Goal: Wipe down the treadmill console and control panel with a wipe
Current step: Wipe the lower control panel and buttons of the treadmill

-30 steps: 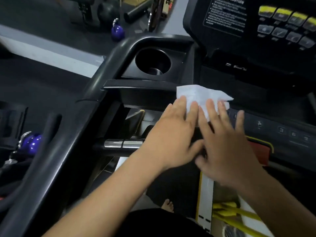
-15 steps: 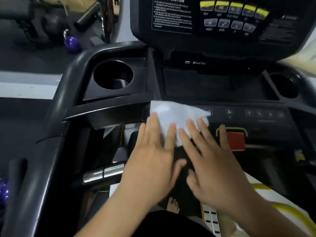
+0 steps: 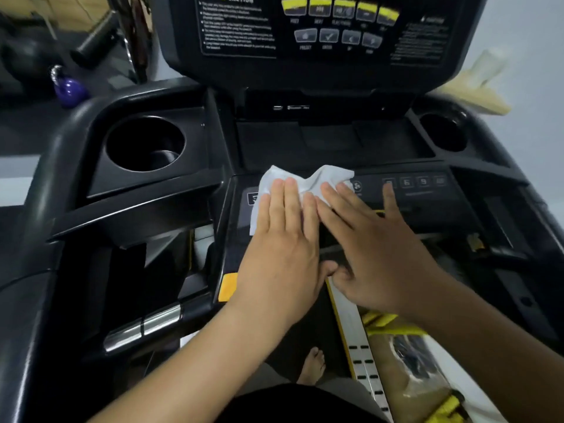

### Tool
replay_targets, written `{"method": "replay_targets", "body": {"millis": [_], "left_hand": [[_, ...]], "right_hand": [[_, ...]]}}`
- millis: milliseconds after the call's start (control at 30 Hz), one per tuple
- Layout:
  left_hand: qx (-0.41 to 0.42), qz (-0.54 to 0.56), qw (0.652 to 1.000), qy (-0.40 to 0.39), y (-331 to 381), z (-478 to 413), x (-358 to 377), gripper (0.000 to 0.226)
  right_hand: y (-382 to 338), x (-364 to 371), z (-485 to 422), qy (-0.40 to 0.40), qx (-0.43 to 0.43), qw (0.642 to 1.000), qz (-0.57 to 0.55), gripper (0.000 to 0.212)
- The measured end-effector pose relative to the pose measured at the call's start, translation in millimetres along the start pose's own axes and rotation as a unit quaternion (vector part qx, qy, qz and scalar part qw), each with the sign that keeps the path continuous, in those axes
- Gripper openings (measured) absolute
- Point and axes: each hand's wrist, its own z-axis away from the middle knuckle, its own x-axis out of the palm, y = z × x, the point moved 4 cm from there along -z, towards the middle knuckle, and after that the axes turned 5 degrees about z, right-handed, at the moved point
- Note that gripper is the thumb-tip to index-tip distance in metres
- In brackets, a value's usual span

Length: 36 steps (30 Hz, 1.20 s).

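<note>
A white wipe [image 3: 326,177] lies crumpled on the black lower control panel [image 3: 424,190] of the treadmill. My left hand [image 3: 283,239] lies flat on the wipe's left part, fingers together. My right hand [image 3: 372,245] presses its fingertips on the wipe's right part, with one finger spread out over the number keys [image 3: 415,182]. Both thumbs meet below the panel's edge. The upright console [image 3: 320,35], with yellow and grey buttons and a caution label, rises behind the panel, untouched.
Round cup holders sit left [image 3: 145,143] and right [image 3: 442,132] of a recessed tray [image 3: 329,141]. A chrome pulse grip [image 3: 143,326] is at lower left. A purple kettlebell [image 3: 68,88] stands on the floor beyond. My bare foot [image 3: 312,364] shows on the belt below.
Both hands have slid the wipe rightward along the lower control panel, away from the left cup holder and toward the number keys. The view has swung right to centre the console.
</note>
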Motion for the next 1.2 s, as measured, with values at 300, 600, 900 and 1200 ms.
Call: {"method": "replay_targets", "body": {"millis": [300,600,900,1200], "left_hand": [[0.023,0.029,0.999,-0.030,74,-57,5,0.091],[0.012,-0.008,0.999,-0.035,181,-111,8,0.091],[-0.009,0.067,0.998,0.014,237,-56,37,0.089],[-0.055,0.032,0.998,-0.029,217,-118,19,0.079]], "right_hand": [[78,23,27,-0.035,0.050,0.998,-0.031,0.094],[169,55,74,-0.044,0.087,0.993,-0.073,0.098],[180,94,143,-0.008,-0.009,0.992,-0.125,0.100],[216,66,88,0.006,0.023,0.896,-0.444,0.080]]}}
